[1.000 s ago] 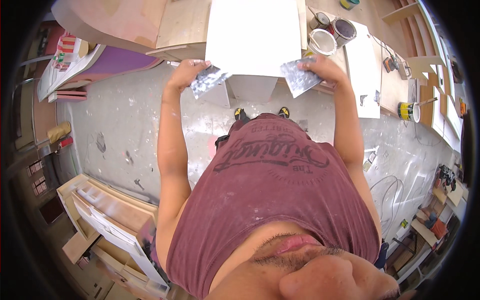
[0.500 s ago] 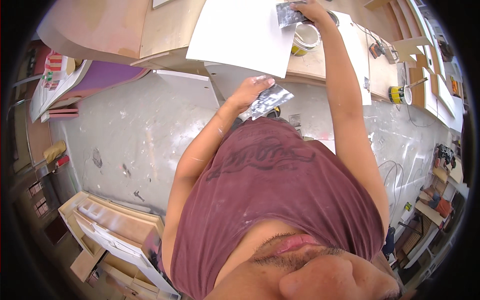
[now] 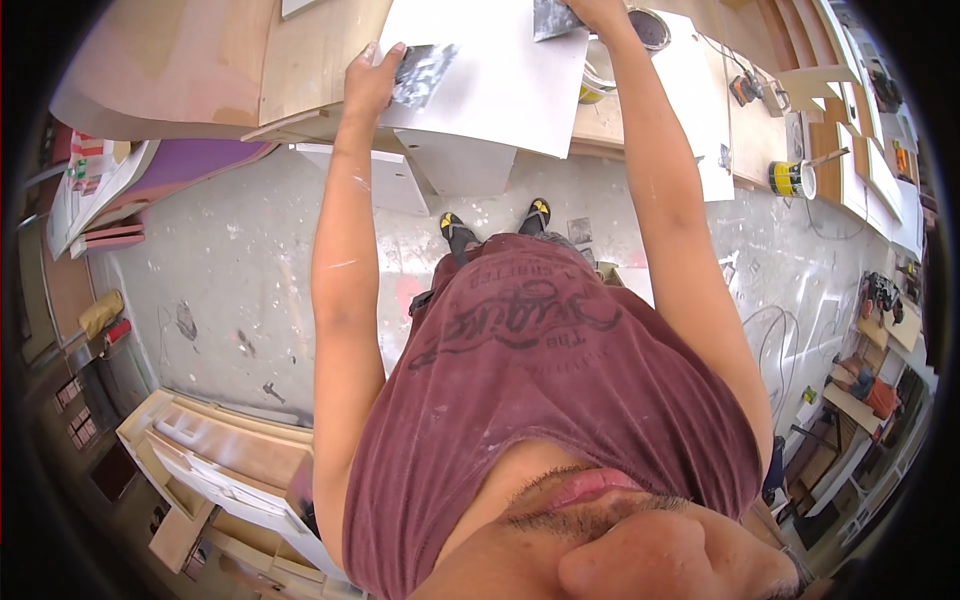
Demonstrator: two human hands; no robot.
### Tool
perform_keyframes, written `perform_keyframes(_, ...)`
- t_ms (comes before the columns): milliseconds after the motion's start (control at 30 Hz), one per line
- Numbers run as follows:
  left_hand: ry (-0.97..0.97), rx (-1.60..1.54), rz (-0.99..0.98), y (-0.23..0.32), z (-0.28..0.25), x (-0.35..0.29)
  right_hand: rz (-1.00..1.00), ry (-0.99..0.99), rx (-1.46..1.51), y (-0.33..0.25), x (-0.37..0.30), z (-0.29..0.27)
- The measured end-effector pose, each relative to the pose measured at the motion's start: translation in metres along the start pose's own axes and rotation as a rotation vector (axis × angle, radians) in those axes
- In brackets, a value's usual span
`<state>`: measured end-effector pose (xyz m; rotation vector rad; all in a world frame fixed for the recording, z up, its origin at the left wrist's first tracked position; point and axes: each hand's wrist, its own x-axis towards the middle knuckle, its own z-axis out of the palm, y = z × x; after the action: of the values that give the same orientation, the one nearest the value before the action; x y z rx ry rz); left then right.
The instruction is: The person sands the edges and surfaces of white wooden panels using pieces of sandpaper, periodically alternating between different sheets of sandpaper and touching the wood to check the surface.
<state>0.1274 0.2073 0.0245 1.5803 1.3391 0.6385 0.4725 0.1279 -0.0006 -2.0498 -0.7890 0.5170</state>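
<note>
A flat metal putty scraper [image 3: 424,76], smeared with white, is gripped along its edge by my left hand [image 3: 370,82]. It lies over the left near part of a white panel [image 3: 490,95] on the workbench. My right hand [image 3: 601,14] reaches to the top edge of the view and holds a second, darker flat scraper [image 3: 556,18] above the panel's right side. Part of that scraper and some fingers are cut off by the frame. Just under my right forearm stands an open bucket [image 3: 597,84] with a yellow label, partly hidden by the arm.
A round tin [image 3: 650,30] sits right of my right wrist. Farther right are a power sander [image 3: 744,88] and a yellow-labelled bucket [image 3: 792,180] with a stick. Unfinished cabinet parts [image 3: 215,450] stand behind at lower left. Another person [image 3: 868,388] is far right.
My left hand has moved forward and left with its scraper, from in front of my body onto the panel. My right hand has shifted slightly up and left with the other scraper.
</note>
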Motion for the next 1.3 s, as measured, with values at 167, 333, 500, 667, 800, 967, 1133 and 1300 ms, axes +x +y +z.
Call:
perform_keyframes(167,0.005,0.064,0.122,0.009,0.013,0.002,-0.262,-0.068,-0.167,-0.030,0.009,0.034)
perform_keyframes(333,-0.049,-0.037,-0.090,0.007,-0.008,-0.003,-0.214,-0.153,-0.206,-0.047,0.001,0.031)
perform_keyframes(500,-0.087,-0.090,-0.043,0.010,0.004,0.000,-0.333,0.002,-0.275,-0.047,0.000,0.044)
perform_keyframes(667,-0.031,-0.113,-0.012,-0.016,-0.008,0.005,-0.169,-0.148,-0.241,-0.057,-0.009,0.029)
perform_keyframes(800,-0.098,-0.159,-0.044,0.013,0.000,-0.007,-0.122,-0.160,-0.078,-0.025,0.008,0.027)
perform_keyframes(967,-0.112,-0.126,-0.109,0.023,-0.001,-0.011,-0.214,-0.248,-0.068,-0.071,-0.008,0.096)
perform_keyframes(1133,0.036,-0.107,0.088,-0.018,-0.005,0.004,-0.122,-0.117,-0.063,-0.071,-0.001,0.070)
perform_keyframes(1300,-0.103,-0.122,-0.075,0.005,0.000,-0.001,-0.114,-0.017,-0.183,-0.073,0.015,0.068)
